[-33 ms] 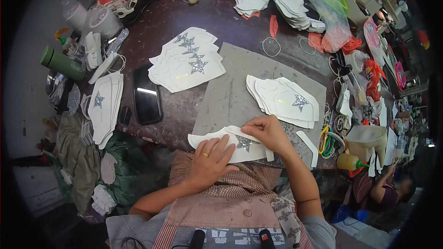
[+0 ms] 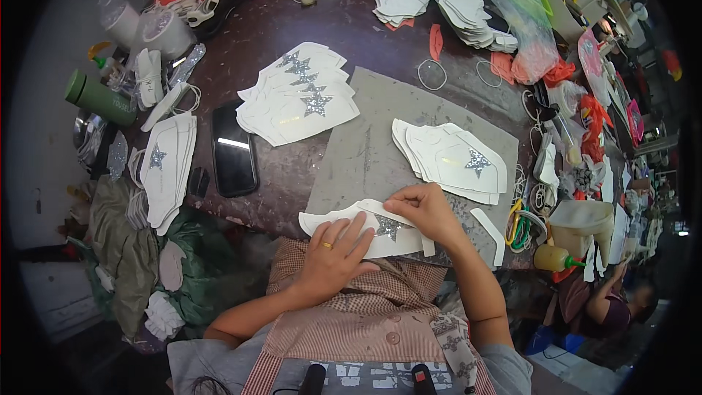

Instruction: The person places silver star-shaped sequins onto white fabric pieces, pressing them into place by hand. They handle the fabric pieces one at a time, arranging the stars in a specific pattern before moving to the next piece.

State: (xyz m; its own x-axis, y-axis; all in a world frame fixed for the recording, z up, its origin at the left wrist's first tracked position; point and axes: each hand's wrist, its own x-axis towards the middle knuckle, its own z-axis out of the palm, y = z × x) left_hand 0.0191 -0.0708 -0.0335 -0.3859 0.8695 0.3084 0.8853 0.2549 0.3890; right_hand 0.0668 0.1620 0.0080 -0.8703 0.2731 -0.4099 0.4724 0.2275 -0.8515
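A white shoe-upper piece (image 2: 395,247) with a silver glitter star lies at the near edge of a grey board (image 2: 351,153). My left hand (image 2: 333,257) rests on its left part, fingers spread and flat. Along its upper edge lies a narrow white strip (image 2: 374,207). My right hand (image 2: 424,208) pinches this strip between thumb and fingers, which partly hide it. Another white strip end (image 2: 428,246) sticks out beside the piece's right end. Further up the board is a stack of white star pieces (image 2: 453,157). A loose bent white strip (image 2: 488,235) lies to the right.
Fanned star pieces (image 2: 296,110) lie beyond the board's left edge, beside a black phone (image 2: 234,153). More white pieces (image 2: 172,168) sit at the table's left edge, near a green bottle (image 2: 99,99). Far right stand a glue bottle (image 2: 556,257) and a tub (image 2: 583,219). A co-worker (image 2: 607,300) sits beyond.
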